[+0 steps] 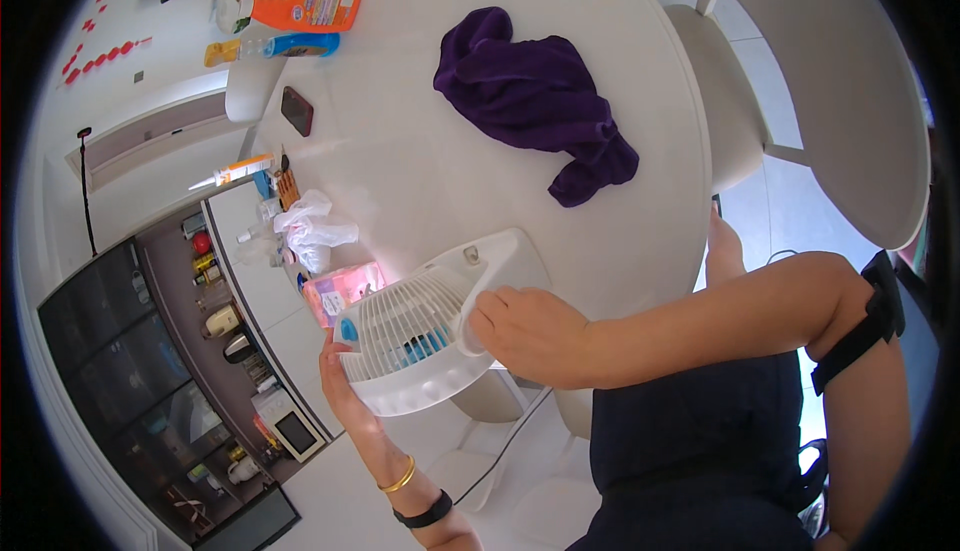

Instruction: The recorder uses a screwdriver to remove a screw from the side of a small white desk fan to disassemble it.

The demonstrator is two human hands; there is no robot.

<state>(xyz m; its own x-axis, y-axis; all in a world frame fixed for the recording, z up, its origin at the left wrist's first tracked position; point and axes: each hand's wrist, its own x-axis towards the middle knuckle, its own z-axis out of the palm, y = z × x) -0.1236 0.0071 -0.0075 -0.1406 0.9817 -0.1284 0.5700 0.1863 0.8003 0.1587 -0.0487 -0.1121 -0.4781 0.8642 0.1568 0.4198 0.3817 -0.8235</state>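
A white table fan (pixel 415 336) with a slatted grille and blue blades is tilted at the table's edge, its pale base on the tabletop. My left hand (pixel 345 386) grips the outer rim of the fan head from the left side. Against the opposite side of the fan head, near its base, my right hand (pixel 530 336) is closed with curled fingers on the white housing. Whether a cloth is under those fingers, I cannot tell. A crumpled dark purple cloth (pixel 540 96) lies on the white table (pixel 400 151), beyond my right hand.
Behind the fan are a pink tissue pack (pixel 340 289) and a crumpled plastic bag (pixel 312 231). A phone (pixel 297 111), an orange spray bottle (pixel 315 8) and a blue bottle (pixel 300 46) are farther off. A chair (pixel 820 81) stands on the right; a cable (pixel 505 446) hangs below the fan.
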